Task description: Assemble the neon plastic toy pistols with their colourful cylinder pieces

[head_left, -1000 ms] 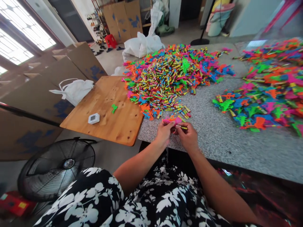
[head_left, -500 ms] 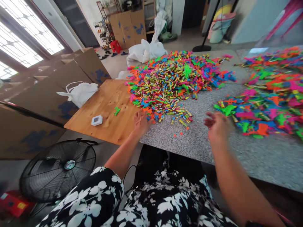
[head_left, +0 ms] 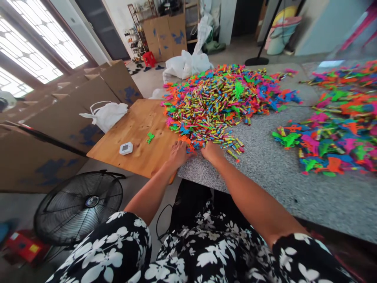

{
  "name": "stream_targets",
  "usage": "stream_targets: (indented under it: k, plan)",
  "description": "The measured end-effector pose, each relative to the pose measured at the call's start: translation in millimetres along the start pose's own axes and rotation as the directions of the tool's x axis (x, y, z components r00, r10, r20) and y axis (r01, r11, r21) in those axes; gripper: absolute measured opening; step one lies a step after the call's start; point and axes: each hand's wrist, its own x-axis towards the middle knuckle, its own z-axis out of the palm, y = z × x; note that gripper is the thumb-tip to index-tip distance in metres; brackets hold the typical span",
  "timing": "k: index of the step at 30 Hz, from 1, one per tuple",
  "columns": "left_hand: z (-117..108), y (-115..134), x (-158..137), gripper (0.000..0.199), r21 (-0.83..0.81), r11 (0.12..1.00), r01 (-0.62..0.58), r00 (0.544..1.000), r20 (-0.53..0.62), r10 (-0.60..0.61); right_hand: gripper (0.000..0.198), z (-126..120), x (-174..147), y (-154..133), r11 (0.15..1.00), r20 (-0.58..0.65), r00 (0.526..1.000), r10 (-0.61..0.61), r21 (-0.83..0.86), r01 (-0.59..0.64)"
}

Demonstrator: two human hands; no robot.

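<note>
A big heap of small bright plastic toy pieces and yellow-wrapped sticks (head_left: 212, 98) lies across the wooden board and the speckled stone table. At its near left corner rests my left hand (head_left: 178, 155), fingers stretched out beside orange and blue plastic pieces (head_left: 192, 146). My right hand (head_left: 212, 152) is at the heap's front edge, fingers bent down and pressed together among the pieces. Its fingertips are hidden, so what they hold cannot be seen. Several loose sticks (head_left: 235, 146) lie just right of that hand.
On the wooden board (head_left: 138, 125) are a white digital timer (head_left: 126, 148) and one green toy piece (head_left: 150, 137). More piles of colored toys (head_left: 332, 145) cover the table's right side. A floor fan (head_left: 85, 204) and cardboard boxes (head_left: 85, 98) stand to the left.
My right hand has come left from near the right pile to the front of the main heap, its fingers closing. My left hand stays at the heap's left corner.
</note>
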Motion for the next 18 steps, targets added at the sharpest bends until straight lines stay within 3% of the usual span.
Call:
stream_targets:
  k: [2, 4, 6, 8, 10, 13, 18]
  plan:
    - [-0.5, -1.4, -2.3, 0.039, -0.099, 0.995, 0.006, 1.000, 0.013, -0.005, 0.031, 0.8, -3.2, 8.4, 0.998, -0.031, 0.999, -0.010, 0.066, 0.012]
    - [-2.4, -0.9, -5.1, 0.034, -0.235, 0.972, -0.014, 0.998, 0.058, 0.028, 0.025, 1.4, -11.3, 18.3, 0.967, -0.061, 0.995, -0.084, 0.234, 0.096]
    - [-6.2, 1.2, -7.2, 0.030, -0.393, 0.918, -0.054, 0.988, 0.110, 0.105, 0.023, 0.9, -21.4, 27.9, 0.851, -0.022, 0.978, -0.210, 0.487, 0.194]
    - [-11.8, 4.3, -7.7, 0.032, -0.545, 0.835, -0.078, 0.967, 0.163, 0.197, 0.029, -1.4, -30.6, 35.5, 0.675, 0.022, 0.942, -0.334, 0.704, 0.223]
    - [-18.0, 7.7, -6.7, 0.035, -0.653, 0.753, -0.078, 0.927, 0.231, 0.296, 0.035, -5.5, -37.3, 40.4, 0.558, 0.023, 0.915, -0.404, 0.798, 0.226]
    - [-26.2, 13.4, -3.5, 0.037, -0.691, 0.720, -0.064, 0.851, 0.339, 0.401, 0.038, -13.2, -43.2, 43.1, 0.532, 0.013, 0.900, -0.435, 0.811, 0.245]
    - [-33.8, 22.3, 2.6, 0.040, -0.575, 0.818, -0.029, 0.788, 0.490, 0.372, 0.042, -21.1, -49.2, 43.1, 0.561, 0.028, 0.891, -0.454, 0.785, 0.262]
